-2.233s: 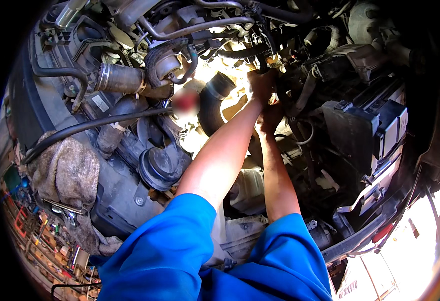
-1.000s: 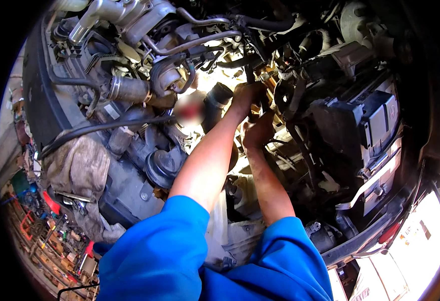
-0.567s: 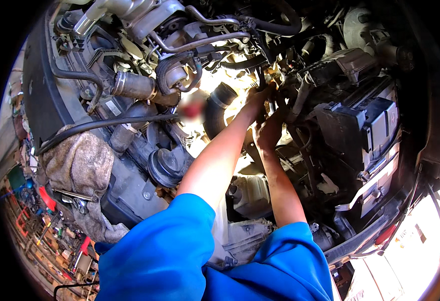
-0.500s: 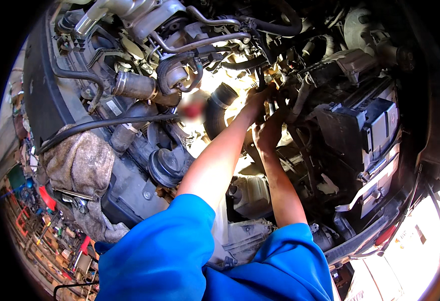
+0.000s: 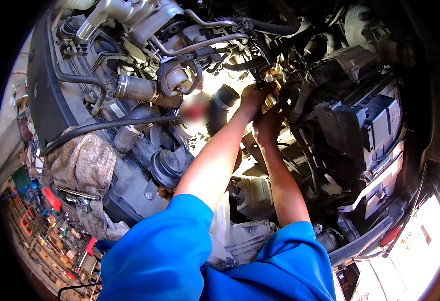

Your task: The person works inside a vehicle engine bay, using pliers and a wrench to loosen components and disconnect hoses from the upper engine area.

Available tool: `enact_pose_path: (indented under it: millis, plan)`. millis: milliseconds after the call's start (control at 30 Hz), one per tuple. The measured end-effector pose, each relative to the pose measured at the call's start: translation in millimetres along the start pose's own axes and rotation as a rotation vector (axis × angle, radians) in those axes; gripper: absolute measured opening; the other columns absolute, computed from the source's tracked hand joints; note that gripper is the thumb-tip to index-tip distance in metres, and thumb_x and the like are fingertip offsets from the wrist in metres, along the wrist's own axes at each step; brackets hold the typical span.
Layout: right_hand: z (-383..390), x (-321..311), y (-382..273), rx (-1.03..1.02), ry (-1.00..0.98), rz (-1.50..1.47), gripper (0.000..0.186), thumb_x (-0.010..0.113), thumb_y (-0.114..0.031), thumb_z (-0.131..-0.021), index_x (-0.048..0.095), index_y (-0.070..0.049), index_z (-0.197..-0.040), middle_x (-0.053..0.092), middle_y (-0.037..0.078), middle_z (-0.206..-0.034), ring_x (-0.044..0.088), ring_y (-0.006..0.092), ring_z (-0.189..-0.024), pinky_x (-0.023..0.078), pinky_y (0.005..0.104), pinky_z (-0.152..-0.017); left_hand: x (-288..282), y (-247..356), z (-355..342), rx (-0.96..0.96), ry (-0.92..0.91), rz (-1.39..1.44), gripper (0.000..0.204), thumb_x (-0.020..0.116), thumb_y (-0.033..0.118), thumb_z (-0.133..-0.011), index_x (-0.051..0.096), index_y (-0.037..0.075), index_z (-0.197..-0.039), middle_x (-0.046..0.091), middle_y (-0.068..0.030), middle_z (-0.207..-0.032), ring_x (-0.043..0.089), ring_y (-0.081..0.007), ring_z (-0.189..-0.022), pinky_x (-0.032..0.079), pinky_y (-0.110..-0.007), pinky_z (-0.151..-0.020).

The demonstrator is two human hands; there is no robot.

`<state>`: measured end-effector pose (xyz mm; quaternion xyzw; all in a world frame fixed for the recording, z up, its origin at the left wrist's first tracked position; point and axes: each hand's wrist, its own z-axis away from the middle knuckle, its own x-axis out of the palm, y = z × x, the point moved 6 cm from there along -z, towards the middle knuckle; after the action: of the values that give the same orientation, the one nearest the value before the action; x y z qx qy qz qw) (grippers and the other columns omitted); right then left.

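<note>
Both my arms reach deep into a vehicle's engine bay, blue sleeves above the elbows. My left hand (image 5: 253,98) is curled by dark hoses and fittings, just right of a black rubber hose end (image 5: 225,95). Slightly nearer and to its right, my right hand (image 5: 268,125) is bent closed, with its fingers up in the shadow among the parts. Deep shade and the backs of the hands hide what the fingers grip. A bright light shines from beneath, around the black hose.
At the right sits a black box-shaped housing (image 5: 378,123). A grey rag (image 5: 82,163) with metal tools lies on the left front. A thin black hose (image 5: 124,122) crosses the left side, below a clamped pipe (image 5: 135,88). Metal pipes (image 5: 200,46) run overhead.
My left hand has shifted slightly left and its wrist has turned a little. My right hand stays close beside it, its fingers slightly moved. The whole view has shifted a little.
</note>
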<state>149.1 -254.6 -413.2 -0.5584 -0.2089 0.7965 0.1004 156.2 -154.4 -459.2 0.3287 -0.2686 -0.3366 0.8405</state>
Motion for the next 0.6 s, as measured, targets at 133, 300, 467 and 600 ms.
enact_pose_path:
  millis: [133, 300, 467, 600]
  plan:
    - [5, 1, 8, -0.189, 0.110, -0.013, 0.086, 0.076, -0.018, -0.079, 0.025, 0.015, -0.139, 0.039, 0.040, -0.133, 0.043, 0.0502, -0.122, 0.033, 0.0507, -0.106, -1, -6, -1, -0.082, -0.034, -0.119, 0.030, 0.076, 0.033, -0.083, 0.072, 0.007, -0.097, 0.058, 0.0011, -0.070, 0.048, -0.0103, -0.060, 0.038, -0.028, -0.056]
    - [0, 6, 6, -0.083, 0.023, -0.164, 0.078, 0.071, -0.011, -0.077, 0.026, 0.013, -0.138, 0.035, 0.035, -0.136, 0.035, 0.0478, -0.128, 0.027, 0.0500, -0.110, -2, 9, -4, -0.101, -0.063, -0.150, 0.033, 0.077, 0.035, -0.079, 0.073, 0.006, -0.095, 0.063, -0.0020, -0.070, 0.056, -0.0128, -0.062, 0.045, -0.030, -0.058]
    - [-6, 22, 19, 0.032, 0.101, -0.519, 0.077, 0.070, -0.008, -0.076, 0.029, 0.013, -0.137, 0.039, 0.036, -0.133, 0.038, 0.0469, -0.125, 0.030, 0.0485, -0.109, -1, 9, -12, -0.057, -0.095, -0.110, 0.032, 0.076, 0.036, -0.081, 0.072, 0.006, -0.090, 0.058, -0.0001, -0.064, 0.052, -0.0112, -0.057, 0.041, -0.029, -0.054]
    - [-3, 7, 5, -0.102, 0.128, -0.054, 0.077, 0.072, -0.014, -0.078, 0.031, 0.013, -0.137, 0.041, 0.035, -0.135, 0.040, 0.0462, -0.127, 0.032, 0.0483, -0.109, 0, 11, -8, -0.119, -0.076, -0.104, 0.022, 0.072, 0.024, -0.085, 0.074, 0.008, -0.100, 0.053, 0.0030, -0.065, 0.041, -0.0075, -0.055, 0.031, -0.026, -0.052]
